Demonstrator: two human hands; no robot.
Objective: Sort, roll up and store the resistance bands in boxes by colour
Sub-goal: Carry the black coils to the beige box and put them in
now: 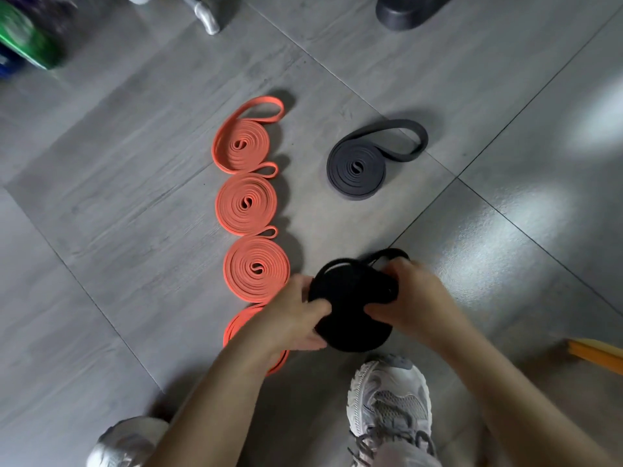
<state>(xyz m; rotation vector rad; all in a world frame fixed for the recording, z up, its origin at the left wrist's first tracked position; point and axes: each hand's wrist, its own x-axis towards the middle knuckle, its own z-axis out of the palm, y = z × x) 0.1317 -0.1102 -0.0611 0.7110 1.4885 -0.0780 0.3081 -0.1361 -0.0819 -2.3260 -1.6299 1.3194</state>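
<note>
Black coil: I'm gripping it in left hand and right hand, fingers curled, squeezing wraps tight.

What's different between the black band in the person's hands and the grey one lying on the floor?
The black band is held by the left hand and right hand, close to the person; the grey band lies untouched on the floor, farther away. The black band is darker than the grey band. Both are rolled into coils with a loose loop sticking out.
</note>
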